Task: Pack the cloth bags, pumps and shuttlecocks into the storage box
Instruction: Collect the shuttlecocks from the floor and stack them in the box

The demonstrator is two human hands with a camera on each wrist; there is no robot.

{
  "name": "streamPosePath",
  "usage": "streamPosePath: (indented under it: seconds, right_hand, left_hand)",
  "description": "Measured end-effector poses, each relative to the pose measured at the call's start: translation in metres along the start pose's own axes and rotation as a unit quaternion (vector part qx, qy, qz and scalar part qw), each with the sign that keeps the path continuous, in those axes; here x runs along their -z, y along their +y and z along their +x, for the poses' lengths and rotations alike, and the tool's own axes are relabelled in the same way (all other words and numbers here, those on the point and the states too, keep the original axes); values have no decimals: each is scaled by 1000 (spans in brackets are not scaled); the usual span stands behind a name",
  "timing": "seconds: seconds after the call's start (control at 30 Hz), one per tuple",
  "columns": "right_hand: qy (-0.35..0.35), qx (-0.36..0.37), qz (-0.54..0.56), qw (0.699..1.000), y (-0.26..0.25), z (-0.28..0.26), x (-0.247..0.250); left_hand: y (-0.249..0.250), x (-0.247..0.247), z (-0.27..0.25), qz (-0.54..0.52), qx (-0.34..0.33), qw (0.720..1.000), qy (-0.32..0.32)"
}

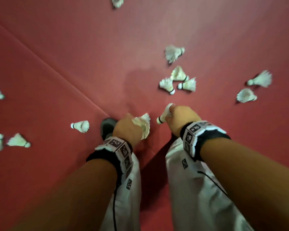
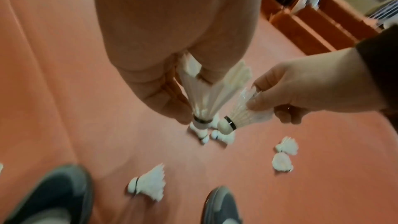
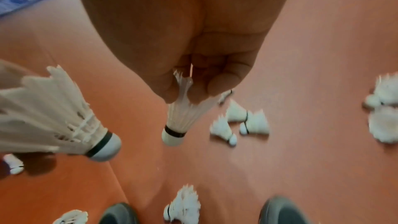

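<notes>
We find no readable words, brands or numbers. The wristbands point(image 1: 122, 150) and trousers point(image 1: 184, 163) carry only black-and-white square code markers; each shuttlecock point(image 3: 174, 132) shows just a plain black band.

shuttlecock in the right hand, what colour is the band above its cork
Black, on the shuttlecock the right hand pinches by its feathers; clearest in the right wrist view.
</notes>
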State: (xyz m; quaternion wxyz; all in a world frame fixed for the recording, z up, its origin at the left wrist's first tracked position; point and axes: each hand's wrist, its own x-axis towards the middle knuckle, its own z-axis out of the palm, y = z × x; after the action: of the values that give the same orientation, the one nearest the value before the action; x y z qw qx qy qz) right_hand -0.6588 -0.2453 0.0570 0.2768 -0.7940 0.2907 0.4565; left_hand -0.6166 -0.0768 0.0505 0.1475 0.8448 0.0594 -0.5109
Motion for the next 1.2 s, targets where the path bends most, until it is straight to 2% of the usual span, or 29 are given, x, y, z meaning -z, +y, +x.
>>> streamPosePath:
  seconds: [0.1, 0.13, 0.27, 0.33, 0.43, 0.5, 0.57, 0.63, 0.73, 0.87, 0.97, 1.13, 1.2]
  right_hand:
    - [36, 40, -50, 997, -15, -76, 73]
    - [62, 48, -64, 995, -21, -112, 109]
    - [148, 37, -100, 983, -31, -258, 200]
    - [192, 20, -100, 976, -31, -336, 225]
    - [280, -37, -20, 959, -16, -447, 229]
    - [329, -76, 36, 940, 4, -511, 211]
    - [367, -126, 74, 919, 26, -568, 181]
    - [398, -185, 97, 894, 48, -620, 145]
    - [436, -283, 155, 840, 81, -681, 80]
    - [438, -407, 255, 760, 112, -741, -23]
    - [393, -472, 300, 730, 122, -779, -106]
    - [328, -545, 373, 676, 133, -833, -232]
    - [294, -557, 403, 664, 143, -852, -277]
  left_hand:
    - [54, 55, -65, -29, -53, 998, -6]
    - [81, 81, -93, -18, -88, 996, -3]
    - [165, 166, -217, 64, -219, 973, 39]
    - [193, 198, -284, 84, -285, 952, 76]
    - [227, 221, -376, 117, -386, 907, 121]
    - [242, 211, -428, 175, -465, 859, 126]
    - [254, 187, -475, 252, -540, 796, 106]
    - [259, 151, -514, 330, -604, 722, 69]
    - [255, 82, -572, 412, -673, 614, 2]
    - [217, -12, -640, 507, -701, 494, -85]
    - [170, -72, -684, 562, -696, 428, -128]
    - [94, -171, -740, 638, -695, 287, -166]
    - [64, -208, -757, 653, -688, 263, -175]
